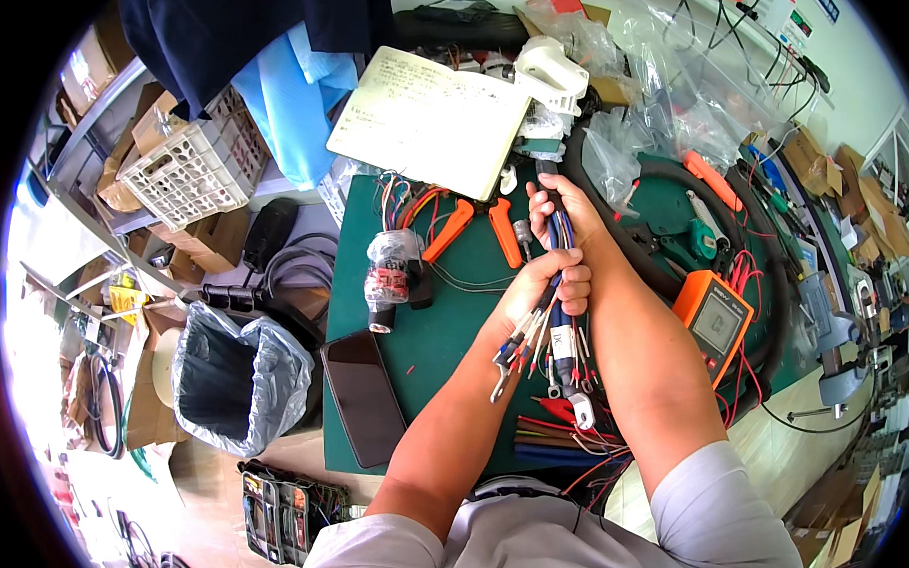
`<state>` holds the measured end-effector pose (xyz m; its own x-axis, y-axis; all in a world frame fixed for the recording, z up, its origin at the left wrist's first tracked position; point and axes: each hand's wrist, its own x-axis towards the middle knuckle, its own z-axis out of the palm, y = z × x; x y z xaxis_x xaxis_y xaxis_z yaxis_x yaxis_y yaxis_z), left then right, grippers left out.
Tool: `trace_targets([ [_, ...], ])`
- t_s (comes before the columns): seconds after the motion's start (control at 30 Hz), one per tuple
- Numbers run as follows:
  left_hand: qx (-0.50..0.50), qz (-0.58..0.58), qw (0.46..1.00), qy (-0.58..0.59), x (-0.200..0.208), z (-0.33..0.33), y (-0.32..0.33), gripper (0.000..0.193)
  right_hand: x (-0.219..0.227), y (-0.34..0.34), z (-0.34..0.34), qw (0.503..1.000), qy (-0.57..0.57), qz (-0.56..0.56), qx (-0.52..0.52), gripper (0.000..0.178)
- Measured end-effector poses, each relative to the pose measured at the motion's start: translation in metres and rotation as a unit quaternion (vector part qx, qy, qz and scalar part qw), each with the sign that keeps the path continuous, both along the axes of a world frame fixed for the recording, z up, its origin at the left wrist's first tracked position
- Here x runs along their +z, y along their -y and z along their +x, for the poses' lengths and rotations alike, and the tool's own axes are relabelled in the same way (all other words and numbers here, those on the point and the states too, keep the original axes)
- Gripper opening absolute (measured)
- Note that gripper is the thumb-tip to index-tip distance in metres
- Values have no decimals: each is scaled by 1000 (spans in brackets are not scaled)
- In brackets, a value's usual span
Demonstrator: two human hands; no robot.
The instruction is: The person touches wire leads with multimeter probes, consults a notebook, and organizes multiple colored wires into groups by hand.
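Head view shows the surface (432,357), green and crowded, by which the middle is filled. Its right part is ringed by a thick black cable (775,303), laid in a wide loop. To the left, off the surface, a bin (283,380) is lined with a grey bag, and a white crate (192,171) is set on a shelf behind it. An open notebook (429,115), covered in handwriting, is laid across the far edge, tilted.

Over the middle of the surface, a wire bundle (565,368) is held, its bare ends pointed toward the body. It is gripped by both hands, set close together: the right hand (570,212) is wrapped around the upper part, and the left hand (557,283) is closed on it just below. Whether the two hands are touching cannot be told.

A dark phone (364,397) is laid flat at the left edge. An orange meter (714,325) is placed beside the right forearm. Left of the hands, a connector (392,261) is wrapped in clear plastic, and near it an orange-handled tool (450,231) is partly covered by the notebook. Below the left hand, a white label (563,342) is carried by the bundle, and one wire is tipped with a large metal lug (581,410).
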<state>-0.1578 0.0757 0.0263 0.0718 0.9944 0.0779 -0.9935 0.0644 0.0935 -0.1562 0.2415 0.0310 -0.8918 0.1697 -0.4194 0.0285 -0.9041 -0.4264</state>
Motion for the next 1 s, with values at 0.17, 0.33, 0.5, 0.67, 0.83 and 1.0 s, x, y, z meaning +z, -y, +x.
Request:
trace_targets([
  [0.17, 45, -153, 957, -244, 17, 7, 4, 16, 20, 6, 1, 945, 195, 261, 26, 16],
  [0.33, 56, -173, 905, -385, 8, 4, -2, 22, 27, 12, -5, 855, 316, 408, 47, 19],
  [0.5, 60, -172, 874, -451, 12, 8, -2, 24, 26, 16, -4, 742, 370, 557, 43, 21],
  [0.67, 102, -183, 851, -481, 8, 11, -4, 26, 33, 29, -9, 597, 419, 675, 112, 12],
  [0.83, 104, -165, 865, -463, 9, 8, 1, 21, 34, 32, 2, 776, 373, 507, 43, 18],
  [1.0, 100, -135, 891, -421, 6, 2, 1, 19, 18, 16, 15, 900, 247, 359, 20, 21],
])
